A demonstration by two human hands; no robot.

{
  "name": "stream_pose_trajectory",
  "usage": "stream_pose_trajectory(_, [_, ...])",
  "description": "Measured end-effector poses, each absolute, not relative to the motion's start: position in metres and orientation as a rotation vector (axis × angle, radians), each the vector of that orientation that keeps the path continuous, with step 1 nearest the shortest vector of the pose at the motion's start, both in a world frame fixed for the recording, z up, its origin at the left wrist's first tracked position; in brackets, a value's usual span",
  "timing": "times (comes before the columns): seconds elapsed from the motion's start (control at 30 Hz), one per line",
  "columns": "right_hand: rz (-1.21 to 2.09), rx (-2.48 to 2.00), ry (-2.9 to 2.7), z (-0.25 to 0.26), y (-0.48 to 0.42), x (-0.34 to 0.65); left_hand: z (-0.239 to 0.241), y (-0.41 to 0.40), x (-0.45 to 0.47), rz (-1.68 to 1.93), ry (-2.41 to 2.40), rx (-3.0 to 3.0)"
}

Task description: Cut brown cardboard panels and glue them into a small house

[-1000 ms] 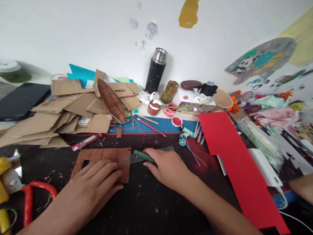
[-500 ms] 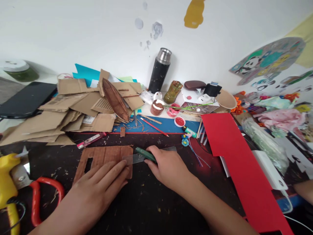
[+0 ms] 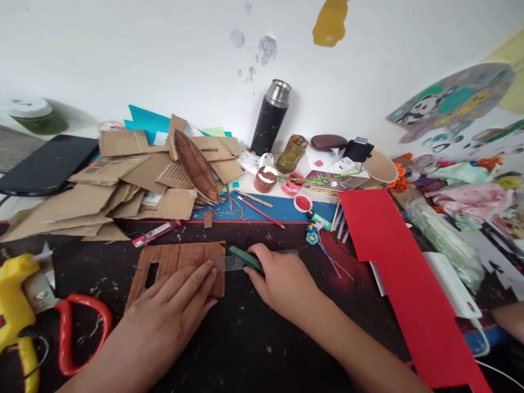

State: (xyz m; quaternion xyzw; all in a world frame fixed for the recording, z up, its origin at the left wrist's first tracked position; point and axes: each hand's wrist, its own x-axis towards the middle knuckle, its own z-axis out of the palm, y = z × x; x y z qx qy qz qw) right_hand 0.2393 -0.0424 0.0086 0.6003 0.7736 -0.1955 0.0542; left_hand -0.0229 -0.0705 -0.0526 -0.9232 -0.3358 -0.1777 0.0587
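Observation:
A brown-painted piece of cardboard [image 3: 180,255] with a rectangular slot lies on the dark tabletop. Across its right side runs a clear ruler [image 3: 233,263], which extends to the right beneath my right hand. My left hand [image 3: 176,300] lies flat, fingers stretched over the cardboard, fingertips pressing on the ruler's left end. In my right hand [image 3: 278,275] is a green utility knife [image 3: 245,258], gripped between thumb and fingers. Its tip points left, close to the cardboard's upper right corner; whether the blade touches it I cannot tell.
Red-handled scissors [image 3: 63,333] and a yellow glue gun [image 3: 16,300] lie at the left. Behind are stacked cardboard pieces [image 3: 94,194], a brown boat shape [image 3: 196,166], paint pots [image 3: 265,180] and a black flask [image 3: 270,120]. Red card [image 3: 393,256] extends along the right.
The view has shifted slightly, so most things sit a little further right. Both hands keep nearly the same pose, with the knife still by the cardboard's right edge.

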Motion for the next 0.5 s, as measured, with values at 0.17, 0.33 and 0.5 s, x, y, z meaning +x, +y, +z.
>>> stream_pose_trajectory(0.17, [-0.59,1.829,2.359,0.0074,-0.0429,0.2388,-0.0524,-0.071,-0.0204,-0.555,-1.029,-2.797])
stream_pose_trajectory(0.33, [-0.594,1.856,2.368,0.0028,-0.0438,0.2394,-0.0455,-0.069,-0.0179,-0.554,-0.957,-2.768])
stream_pose_trajectory(0.5, [-0.611,1.851,2.394,0.0025,-0.0439,0.2407,-0.0454,-0.0685,-0.0175,-0.503,-0.917,-2.756])
